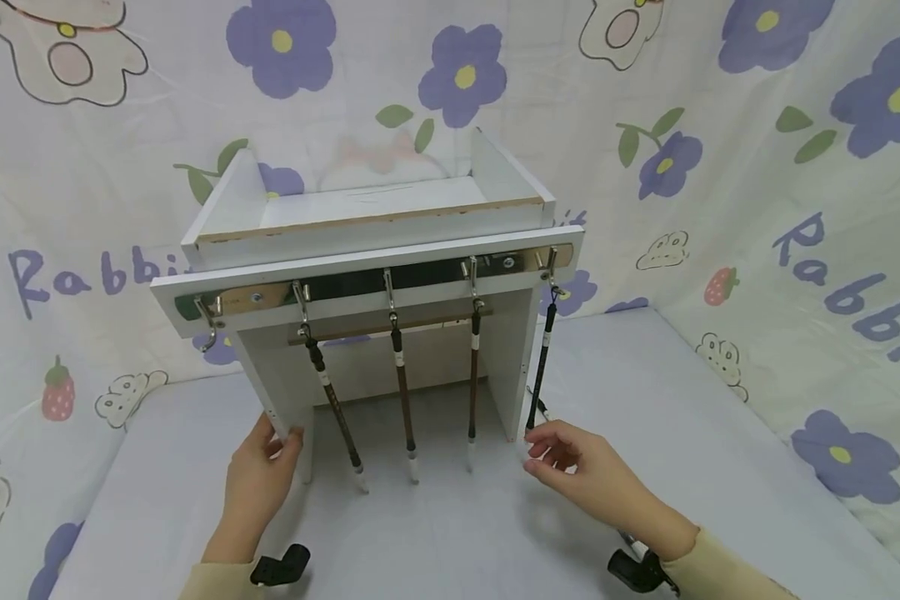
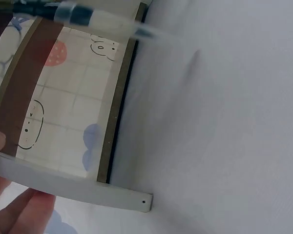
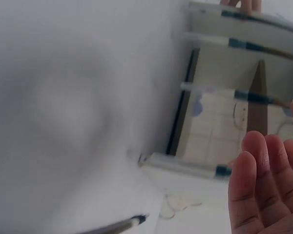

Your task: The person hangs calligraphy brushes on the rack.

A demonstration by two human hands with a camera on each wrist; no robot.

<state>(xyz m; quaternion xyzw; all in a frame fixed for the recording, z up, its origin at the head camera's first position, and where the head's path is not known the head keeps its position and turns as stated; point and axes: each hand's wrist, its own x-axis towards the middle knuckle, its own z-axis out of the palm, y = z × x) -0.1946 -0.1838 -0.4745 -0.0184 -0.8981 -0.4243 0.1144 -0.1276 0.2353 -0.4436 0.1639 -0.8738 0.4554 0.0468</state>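
Observation:
My left hand [image 1: 258, 479] grips the lower front edge of the left side panel [image 1: 273, 375] of a white wooden rack, thumb on one face and fingers on the other. Several writing brushes with white tips hang from metal hooks along the rack's front board. Beside the rightmost brush [image 1: 542, 358], my right hand [image 1: 581, 467] is held near its lower end, thumb and fingers apart. In the right wrist view the fingers [image 3: 268, 180] are loosely extended and cover part of that brush; whether they touch it cannot be told.
Above the hook board [image 1: 375, 279] is an open-topped shelf [image 1: 375, 200]. Another brush [image 3: 117, 226] lies on the white tabletop [image 1: 450, 542] to the right of the rack. A curtain [image 1: 720, 192] with flowers and rabbits hangs behind and along the sides.

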